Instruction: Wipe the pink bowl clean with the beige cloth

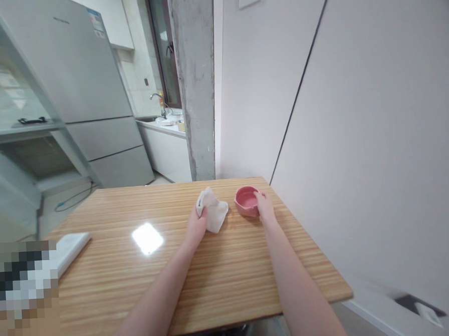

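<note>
Left hand (196,223) closed on white cloth (214,214), fingers pinching its near-left edge; rest of cloth draped onto the counter (200,279) to the right of the hand. Right hand (264,207) wrapped against right side of pink bowl (246,201), fingers curled over the rim, thumb side hidden; holding it in place, bowl upright and resting on the counter, not lifted. Bowl near far right corner of the counter, close to the wall. Key relation: cloth lies just left of bowl, small gap between them, not touching. Bowl round, no long axis; opening faces up, interior looks empty. Cloth's long side runs roughly from left hand toward bowl. Left hand nearer cloth, right hand nearer bowl; both arms extended forward, roughly parallel. Flat white object (68,249) at left edge of counter, well apart from both hands. Bright light reflection on the wood between. Fridge (80,85) and sink tap (156,99) in background.
</note>
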A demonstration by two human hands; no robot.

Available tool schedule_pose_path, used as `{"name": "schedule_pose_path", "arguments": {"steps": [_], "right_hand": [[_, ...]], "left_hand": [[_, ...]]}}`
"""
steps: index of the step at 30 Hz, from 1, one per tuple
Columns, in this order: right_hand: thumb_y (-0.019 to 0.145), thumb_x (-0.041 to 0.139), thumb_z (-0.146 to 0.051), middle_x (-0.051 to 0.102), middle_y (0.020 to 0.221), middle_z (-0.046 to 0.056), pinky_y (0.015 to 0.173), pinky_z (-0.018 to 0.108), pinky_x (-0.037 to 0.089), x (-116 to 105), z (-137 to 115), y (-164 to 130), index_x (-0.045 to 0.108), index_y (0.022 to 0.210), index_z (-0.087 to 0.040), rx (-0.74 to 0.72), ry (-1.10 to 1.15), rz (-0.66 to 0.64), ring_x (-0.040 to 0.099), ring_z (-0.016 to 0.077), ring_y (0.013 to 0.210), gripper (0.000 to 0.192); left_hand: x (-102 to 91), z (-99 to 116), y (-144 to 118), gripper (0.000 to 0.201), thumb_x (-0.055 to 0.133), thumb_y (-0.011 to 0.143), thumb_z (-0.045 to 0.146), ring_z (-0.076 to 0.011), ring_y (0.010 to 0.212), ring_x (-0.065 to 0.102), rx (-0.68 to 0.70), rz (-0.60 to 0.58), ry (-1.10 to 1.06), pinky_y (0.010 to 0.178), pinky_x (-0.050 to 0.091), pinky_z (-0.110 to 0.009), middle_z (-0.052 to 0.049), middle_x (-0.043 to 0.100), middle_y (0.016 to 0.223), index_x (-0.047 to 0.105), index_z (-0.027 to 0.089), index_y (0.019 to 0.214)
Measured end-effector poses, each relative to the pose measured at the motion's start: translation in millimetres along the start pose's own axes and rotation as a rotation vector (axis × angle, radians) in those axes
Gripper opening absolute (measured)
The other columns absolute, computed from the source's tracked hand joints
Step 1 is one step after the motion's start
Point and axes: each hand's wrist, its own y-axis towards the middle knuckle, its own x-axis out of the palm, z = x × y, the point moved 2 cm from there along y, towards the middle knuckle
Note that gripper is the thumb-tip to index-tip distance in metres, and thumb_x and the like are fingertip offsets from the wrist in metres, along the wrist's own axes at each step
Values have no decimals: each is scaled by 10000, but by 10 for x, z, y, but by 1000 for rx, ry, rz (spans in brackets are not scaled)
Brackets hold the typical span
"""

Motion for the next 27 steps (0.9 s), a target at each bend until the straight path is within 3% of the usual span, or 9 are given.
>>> {"name": "schedule_pose_path", "arguments": {"steps": [11, 18, 27], "right_hand": [[676, 536, -456, 650, 999, 106, 822, 313, 448, -333, -93, 104, 546, 986, -165, -44, -137, 195, 597, 220, 915, 425], [679, 517, -426, 648, 1032, 128, 851, 328, 442, -366, -107, 120, 547, 1065, -131, -46, -171, 190, 593, 235, 952, 487], [715, 421, -346, 681, 778, 103, 746, 319, 445, -350, -128, 97, 622, 808, -148, -137, -236, 196, 600, 241, 806, 297]], "left_hand": [[-23, -9, -7, 301, 617, 717, 213, -257, 1065, 574, -9, 14, -22, 989, 388, -406, -97, 658, 1059, 608, 172, 1015], [4, -30, 1, 285, 597, 727, 230, -264, 1027, 581, 4, 19, -8, 959, 400, -416, -107, 660, 1036, 607, 155, 1002], [23, -26, -7, 305, 572, 765, 271, -263, 1066, 567, 5, -18, -25, 978, 389, -409, -115, 650, 1098, 603, 149, 1042]]}}
